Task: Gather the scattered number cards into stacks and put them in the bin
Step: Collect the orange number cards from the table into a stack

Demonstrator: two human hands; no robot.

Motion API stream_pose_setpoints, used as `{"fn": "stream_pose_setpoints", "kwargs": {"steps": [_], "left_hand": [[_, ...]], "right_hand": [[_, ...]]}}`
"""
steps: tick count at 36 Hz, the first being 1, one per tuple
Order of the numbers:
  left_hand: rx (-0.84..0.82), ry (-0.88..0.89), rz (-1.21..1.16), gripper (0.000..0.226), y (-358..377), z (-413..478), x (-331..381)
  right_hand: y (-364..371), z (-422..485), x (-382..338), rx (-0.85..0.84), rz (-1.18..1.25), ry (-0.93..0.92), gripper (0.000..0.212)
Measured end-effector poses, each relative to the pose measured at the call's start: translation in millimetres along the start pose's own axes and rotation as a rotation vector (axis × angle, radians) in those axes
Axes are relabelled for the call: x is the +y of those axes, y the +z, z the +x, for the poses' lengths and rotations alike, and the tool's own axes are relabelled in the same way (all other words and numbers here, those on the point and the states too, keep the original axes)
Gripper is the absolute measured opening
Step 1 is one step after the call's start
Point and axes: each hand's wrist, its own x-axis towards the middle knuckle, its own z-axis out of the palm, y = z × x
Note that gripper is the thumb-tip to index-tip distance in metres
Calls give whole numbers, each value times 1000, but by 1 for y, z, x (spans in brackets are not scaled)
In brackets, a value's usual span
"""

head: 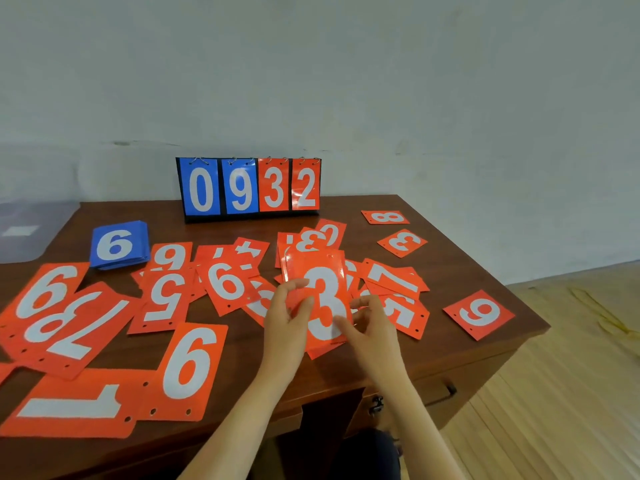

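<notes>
- The left hand (pixel 287 318) pinches the left edge of a red stack (pixel 323 271), thumb laid on the top card, a 3; the right hand (pixel 375 327) curls its fingers round the right edge, so both hands grip the one stack, just below the middle of the frame
- The stack is lifted a little off the table (pixel 246 348) and tipped towards the person, its lower edges uneven
- From here the cards look thin, light and glossy, stiff enough to hold flat yet a bit bendy; I'd guess they slide on one another easily, so a stack wants pinching by its two long edges and a tap on the table to square it
- Loose red cards (pixel 188 370) lie all round the hands, heaped and overlapping behind the stack and spread wide to the lower left; a 9 card (pixel 479 313) lies apart at the right
- A flat one probably needs a fingertip under a corner to lift it
- A blue stack (pixel 119 245), a 6 on top, sits squared at the left
- The bin (pixel 24 233), translucent plastic, shows at the left edge of the frame; a pale patch shows on it, but I cannot tell whether cards are inside
- A scoreboard (pixel 249 187) reading 0932 stands at the back of the table
</notes>
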Motion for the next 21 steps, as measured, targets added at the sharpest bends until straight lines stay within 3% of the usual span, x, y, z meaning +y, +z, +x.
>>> {"fn": "stream_pose_setpoints", "kwargs": {"steps": [4, 8, 12, 16, 21], "left_hand": [[20, -12, 60, 26, 1, -3, -3], [41, -33, 66, 28, -5, -4, -5], [38, -51, 98, 30, -9, -5, -7], [21, -65, 101, 30, -9, -5, -11], [27, -91, 124, 30, -3, -5, -14]], "right_hand": [[-3, 6, 1, 20, -250, -89, 22], [-27, 34, 21, 88, -488, -40, 44], [-52, 57, 49, -54, -776, 109, 63], [-62, 60, 64, -177, -842, 129, 56], [-59, 54, 64, -185, -1002, 42, 46]]}}
